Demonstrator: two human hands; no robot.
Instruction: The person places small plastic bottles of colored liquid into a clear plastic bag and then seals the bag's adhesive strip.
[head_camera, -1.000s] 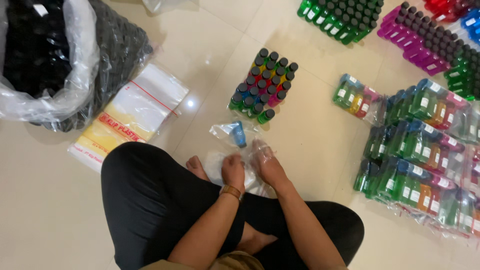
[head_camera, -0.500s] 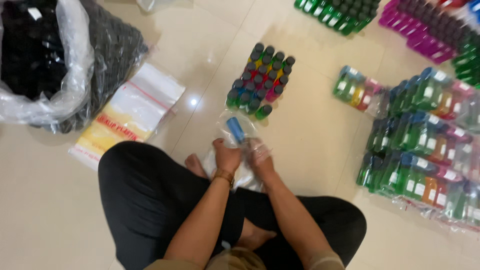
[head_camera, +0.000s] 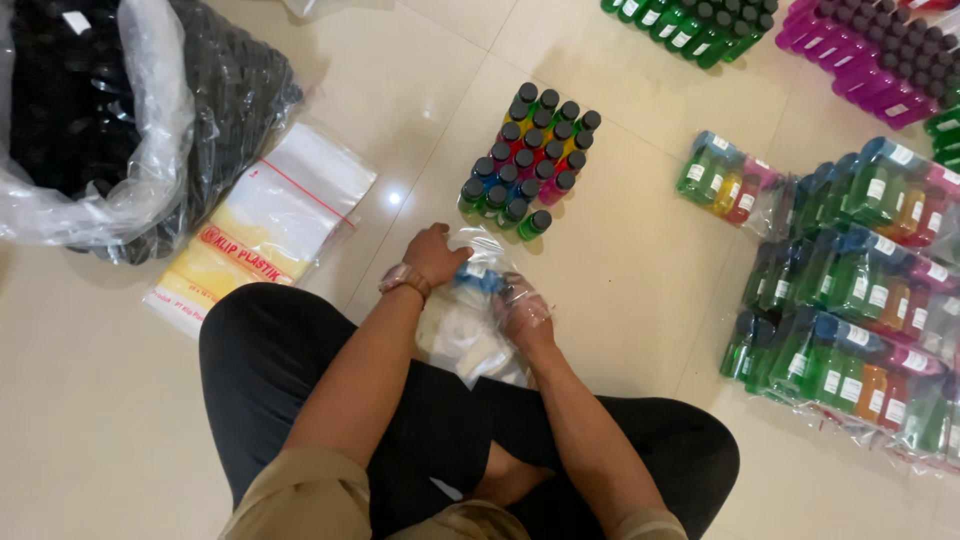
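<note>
Seated cross-legged on a pale tiled floor (head_camera: 620, 290), black trousers filling the bottom of the view. Left hand (head_camera: 436, 254), a watch (head_camera: 404, 279) at its wrist, curled over the top of a clear bag (head_camera: 470, 325) just in front of the knees, fingers closed on the plastic. Right hand (head_camera: 520, 310) pushed inside the same bag, wrapped in its film, apparently closed round a blue bottle (head_camera: 478, 278) at the bag's mouth; exact grip blurred by the plastic. Bag lying near the middle of the floor, touching the trousers.

Just beyond the hands, a tight block of loose bottles (head_camera: 528, 160) standing upright, black caps, mixed colours. Toward the right edge, stacked filled bags (head_camera: 860, 290) of coloured bottles, lying flat and overlapping. At the far right corner, rows of magenta bottles (head_camera: 870, 60); beside them along the far edge, green bottles (head_camera: 690, 20). Left of the hands, a flat pack of empty bags (head_camera: 265, 225) with a red stripe. At the far left corner, a large sack (head_camera: 120, 120) of black caps, lined with clear plastic.
</note>
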